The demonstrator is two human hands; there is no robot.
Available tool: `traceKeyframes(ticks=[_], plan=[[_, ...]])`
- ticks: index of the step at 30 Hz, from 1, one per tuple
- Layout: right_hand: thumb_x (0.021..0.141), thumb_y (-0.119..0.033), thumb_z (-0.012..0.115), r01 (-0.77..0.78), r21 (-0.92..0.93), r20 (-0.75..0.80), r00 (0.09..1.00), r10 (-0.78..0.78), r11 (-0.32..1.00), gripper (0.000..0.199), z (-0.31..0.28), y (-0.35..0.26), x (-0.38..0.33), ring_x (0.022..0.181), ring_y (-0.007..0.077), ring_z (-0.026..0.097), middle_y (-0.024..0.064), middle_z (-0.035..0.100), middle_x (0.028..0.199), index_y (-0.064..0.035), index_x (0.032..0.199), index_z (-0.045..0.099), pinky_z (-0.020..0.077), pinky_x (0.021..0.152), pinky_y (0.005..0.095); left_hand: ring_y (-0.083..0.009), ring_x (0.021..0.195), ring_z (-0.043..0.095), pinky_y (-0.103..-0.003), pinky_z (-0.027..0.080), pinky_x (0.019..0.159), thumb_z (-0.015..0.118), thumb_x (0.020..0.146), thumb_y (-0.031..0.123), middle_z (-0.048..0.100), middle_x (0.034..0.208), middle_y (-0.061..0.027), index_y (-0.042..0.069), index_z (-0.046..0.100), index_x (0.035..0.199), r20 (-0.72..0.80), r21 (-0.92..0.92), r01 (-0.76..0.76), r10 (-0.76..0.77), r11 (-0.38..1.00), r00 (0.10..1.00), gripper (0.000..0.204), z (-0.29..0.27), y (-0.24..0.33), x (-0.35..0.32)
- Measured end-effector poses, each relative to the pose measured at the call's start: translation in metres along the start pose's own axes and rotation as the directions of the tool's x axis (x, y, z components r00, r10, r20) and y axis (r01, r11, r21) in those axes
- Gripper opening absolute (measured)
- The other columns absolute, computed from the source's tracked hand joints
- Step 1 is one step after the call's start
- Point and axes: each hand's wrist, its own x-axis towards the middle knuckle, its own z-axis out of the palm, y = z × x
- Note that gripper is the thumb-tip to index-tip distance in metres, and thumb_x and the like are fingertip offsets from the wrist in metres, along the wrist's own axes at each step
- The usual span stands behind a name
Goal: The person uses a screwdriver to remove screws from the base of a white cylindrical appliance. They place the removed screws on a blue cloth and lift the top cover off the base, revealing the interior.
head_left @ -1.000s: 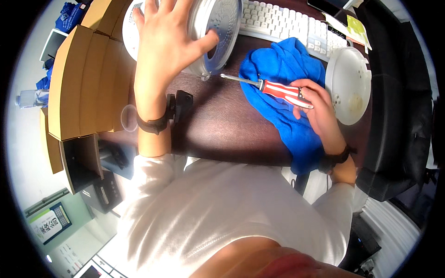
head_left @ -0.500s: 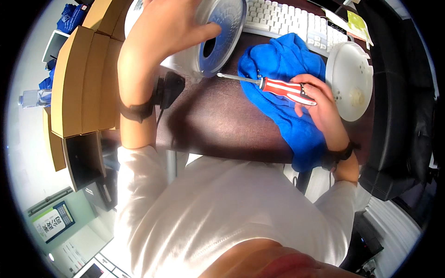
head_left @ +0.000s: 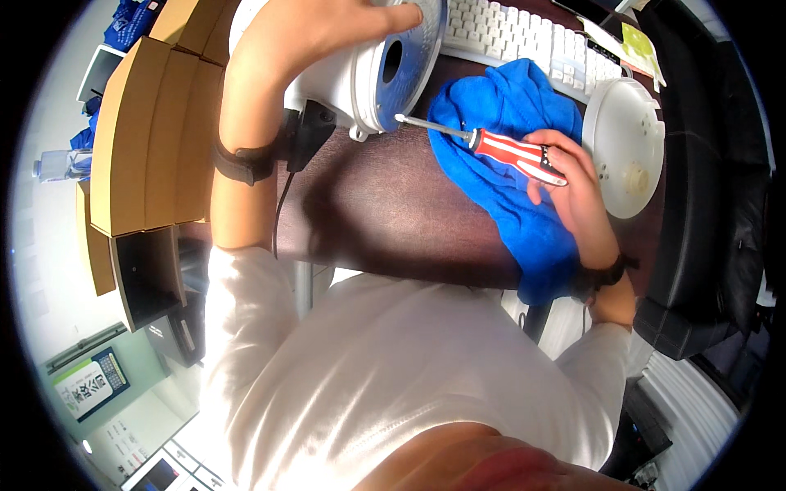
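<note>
My left hand (head_left: 327, 34) grips a white round plastic appliance body (head_left: 348, 86) from above, tilting it on the desk. The thumb lies across its open face, where a bluish ridged disc (head_left: 422, 61) surrounds a dark oval hole; the other fingers are partly cut off by the upper edge. A screwdriver (head_left: 516, 155) with a red, white and black handle is in my right hand (head_left: 569, 168), fingers wrapped round the handle's end. Its metal tip points left, close to the body's lower rim; contact cannot be told. Beneath the screwdriver lies a crumpled blue cloth (head_left: 491, 196).
A white round cover (head_left: 626, 147) stands right of my right hand. Behind the cloth is a white keyboard (head_left: 508, 37). Cardboard boxes (head_left: 139, 139) stack up at the left. A black chair (head_left: 688, 180) is beside the dark desk (head_left: 385, 213) on the right.
My left hand has turned the appliance body and shifted it slightly right, so more of its side and a lower tab show. The screwdriver has moved slightly right with my right hand.
</note>
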Motion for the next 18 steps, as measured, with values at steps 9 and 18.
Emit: traceKeyframes(ticks=[9,18], plan=[[0.095,-0.015,0.046,0.044,0.029,-0.033,0.999,-0.043,0.999,0.030,0.011,-0.002,-0.007,0.073,0.0202,0.060,0.0166,0.061,0.103,0.0045,0.116,0.055,0.0502,0.056,0.0303,-0.0350,0.105,0.054,-0.040,0.042,0.093,0.067,0.074,0.041,0.056,0.098,-0.0181,-0.002,0.057,0.104,-0.070,-0.005,0.086,-0.087,0.996,0.994,0.054,0.000,0.009,-0.002],[0.095,-0.015,0.045,0.078,0.006,-0.021,0.997,-0.078,0.997,0.030,0.014,-0.004,-0.011,0.073,0.0223,0.061,0.0170,0.060,0.106,0.0040,0.116,0.055,0.0503,0.057,0.0318,-0.0401,0.124,0.046,-0.058,0.030,0.103,0.064,0.072,0.043,0.054,0.130,-0.0228,-0.001,0.056,0.124,-0.172,0.190,0.002,0.031,0.982,0.985,0.068,0.016,0.008,-0.026]])
